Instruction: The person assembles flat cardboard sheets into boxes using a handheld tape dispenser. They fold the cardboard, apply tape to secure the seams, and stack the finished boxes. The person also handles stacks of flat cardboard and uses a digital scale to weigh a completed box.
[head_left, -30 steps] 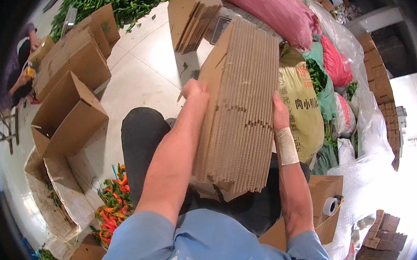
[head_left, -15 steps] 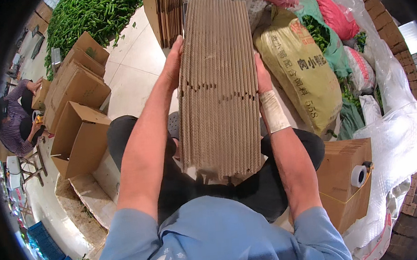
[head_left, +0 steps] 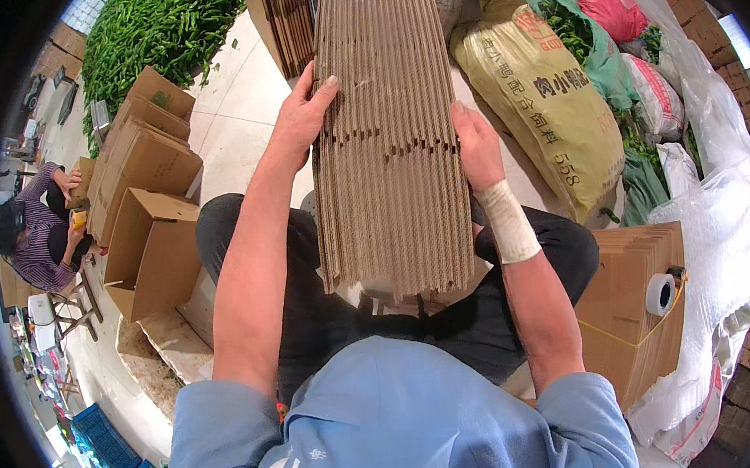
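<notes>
A thick stack of flattened cardboard boxes (head_left: 392, 198) stands in front of me between my knees, its corrugated edges facing up. My left hand (head_left: 301, 113) presses on the stack's left side, thumb lying over the top edge. On the opposite side my right hand (head_left: 479, 148) is closed against the boxes, a pale band wrapped round its wrist. The undersides of both hands' fingers are hidden by the cardboard. Just beyond my left hand stands another bundle of flattened boxes (head_left: 282, 23).
At left are opened cardboard boxes (head_left: 151, 245) and a heap of green peppers (head_left: 157, 40). A yellow sack (head_left: 540, 105) lies at right, near a tied box bundle (head_left: 628, 303) with a white tape roll (head_left: 659, 294). Another person (head_left: 39, 223) sits far left.
My left thumb has come up over the stack's edge. My right hand has slid a little nearer to me along its side. The stack has shifted slightly away.
</notes>
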